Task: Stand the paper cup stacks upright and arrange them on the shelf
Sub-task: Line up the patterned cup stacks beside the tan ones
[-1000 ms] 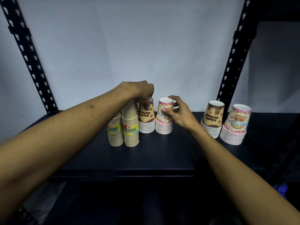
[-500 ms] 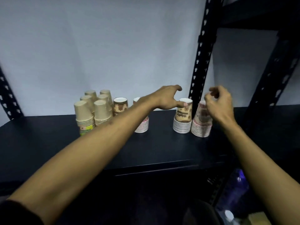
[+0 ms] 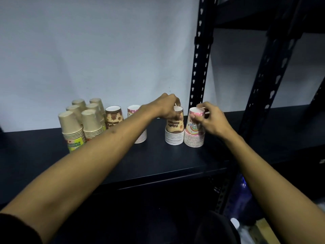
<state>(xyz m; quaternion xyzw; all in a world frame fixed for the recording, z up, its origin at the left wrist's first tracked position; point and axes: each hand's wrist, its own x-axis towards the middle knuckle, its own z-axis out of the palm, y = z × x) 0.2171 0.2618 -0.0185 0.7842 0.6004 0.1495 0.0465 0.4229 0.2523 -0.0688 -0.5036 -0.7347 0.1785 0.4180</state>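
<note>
While both stacks stand upright, the left hand pinches the brown stack under its fingertips and the right hand pinches the pink stack, probably to steer them along the shelf.

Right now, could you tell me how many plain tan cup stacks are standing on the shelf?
6, clustered at the left in two columns: front pair, middle pair, back pair. More may hide behind them.
</note>
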